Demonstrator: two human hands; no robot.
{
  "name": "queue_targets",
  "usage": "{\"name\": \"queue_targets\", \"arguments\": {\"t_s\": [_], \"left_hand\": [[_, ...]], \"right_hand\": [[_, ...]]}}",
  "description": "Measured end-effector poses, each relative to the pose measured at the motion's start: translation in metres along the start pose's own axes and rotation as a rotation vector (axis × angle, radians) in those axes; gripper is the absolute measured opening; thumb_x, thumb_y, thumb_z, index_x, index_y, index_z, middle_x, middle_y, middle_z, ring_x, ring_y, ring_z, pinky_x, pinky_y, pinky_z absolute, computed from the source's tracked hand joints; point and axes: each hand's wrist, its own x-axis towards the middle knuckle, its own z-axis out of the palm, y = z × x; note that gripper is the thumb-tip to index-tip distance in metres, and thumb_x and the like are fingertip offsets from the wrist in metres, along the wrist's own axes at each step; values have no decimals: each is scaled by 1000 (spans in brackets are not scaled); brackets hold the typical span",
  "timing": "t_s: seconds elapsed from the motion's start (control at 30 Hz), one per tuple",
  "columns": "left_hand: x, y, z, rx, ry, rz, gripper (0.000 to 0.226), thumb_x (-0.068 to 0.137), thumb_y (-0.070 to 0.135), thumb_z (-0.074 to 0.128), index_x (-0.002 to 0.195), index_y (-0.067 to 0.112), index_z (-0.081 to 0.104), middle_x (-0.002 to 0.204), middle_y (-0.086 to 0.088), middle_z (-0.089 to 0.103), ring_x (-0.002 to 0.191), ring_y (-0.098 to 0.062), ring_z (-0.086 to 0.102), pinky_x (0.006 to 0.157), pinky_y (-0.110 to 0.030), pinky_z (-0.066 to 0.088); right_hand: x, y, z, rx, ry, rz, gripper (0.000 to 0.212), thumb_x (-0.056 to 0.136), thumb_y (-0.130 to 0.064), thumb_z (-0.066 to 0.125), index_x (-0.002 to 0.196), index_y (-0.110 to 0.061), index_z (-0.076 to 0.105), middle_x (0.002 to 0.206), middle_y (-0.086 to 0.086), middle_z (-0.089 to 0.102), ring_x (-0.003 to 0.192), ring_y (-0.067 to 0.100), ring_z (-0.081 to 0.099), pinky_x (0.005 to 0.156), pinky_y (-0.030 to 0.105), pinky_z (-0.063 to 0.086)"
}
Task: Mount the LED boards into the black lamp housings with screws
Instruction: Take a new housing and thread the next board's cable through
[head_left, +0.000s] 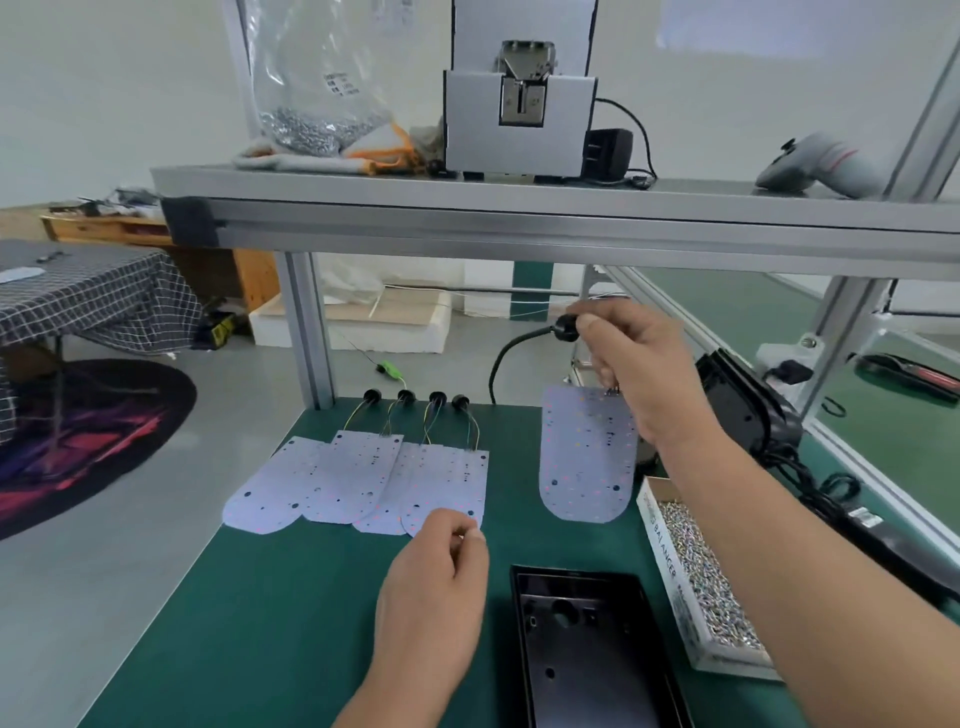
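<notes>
On green worktop (260, 623): four boards (363, 478) overlapping, one housing (587, 649), one screw box (670, 571). Right hand (639, 364) grip holds fifth board (587, 457) upright; left hand (436, 582) grip curled, contents unclear.

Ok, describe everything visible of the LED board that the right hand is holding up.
The LED board is a flat, pale white sheet, straight at the top and rounded at the bottom, dotted with dark holes and coloured spots. It hangs upright over the green mat, pinched at its top right corner by the right hand.
</notes>
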Motion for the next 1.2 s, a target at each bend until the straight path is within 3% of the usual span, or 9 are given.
{"name": "queue_targets", "arguments": {"t_s": [0.17,0.3,0.5,0.57,0.63,0.73,0.87,1.1,1.2], "left_hand": [[3,-2,5,-66,24,38,18,103,39,60,120,43,57,104,28,64,93,1,61,73,-18,44],[6,-4,3,-161,26,47,42,102,38,63,140,46,45,107,21,60,86,-8,62,75,-24,47],[6,-3,8,-220,-21,72,70,99,40,70,156,51,30,111,23,58,93,-7,62,83,-24,47],[5,0,10,-237,-32,100,78,94,48,72,155,59,25,111,21,59,89,-9,63,84,-24,48],[5,2,10,-250,-28,115,89,82,60,72,154,67,20,109,17,59,87,-10,61,83,-23,48],[6,2,8,-222,-27,171,74,82,63,69,147,71,36,98,9,59,94,-6,62,84,-23,49],[7,-4,7,-248,67,198,17,106,47,61,119,56,67,112,12,69,103,-7,67,93,-41,58],[5,27,-6,-889,89,0,33,101,42,58,112,14,74,110,-12,80,104,-32,79,80,-28,65],[-1,37,-10,-1077,-27,-71,30,99,35,60,99,13,80,115,-23,78,109,-36,78,77,-28,65]], "right_hand": [[-65,-49,-26,-82,-20,-237,18,99,-19,68,111,-25,79,80,1,74,60,5,57,58,17,45],[-105,-91,-41,32,19,-391,20,92,-21,79,110,-28,80,92,-4,79,80,15,73,72,22,57],[-128,-148,-52,254,49,-491,15,92,-14,71,105,-22,72,79,-10,73,62,4,62,56,12,42],[-125,-160,-59,249,68,-408,10,92,-6,61,96,-9,52,64,-18,62,50,-1,45,49,14,29],[-123,-172,-64,260,76,-305,16,96,-3,42,86,-14,38,55,-18,56,43,-1,35,46,19,22],[-126,-183,-61,276,43,-308,34,105,4,18,88,-16,39,50,-16,56,33,-1,29,43,21,23],[-124,-169,-56,358,67,-361,30,98,-8,43,102,-24,68,68,-7,66,36,3,31,47,18,24],[-118,-104,-50,387,272,70,13,100,-16,63,105,-13,75,80,5,66,44,9,33,46,28,24],[-120,-75,-33,441,297,307,15,106,-18,60,105,-4,67,67,2,57,45,9,34,42,23,25]]}}
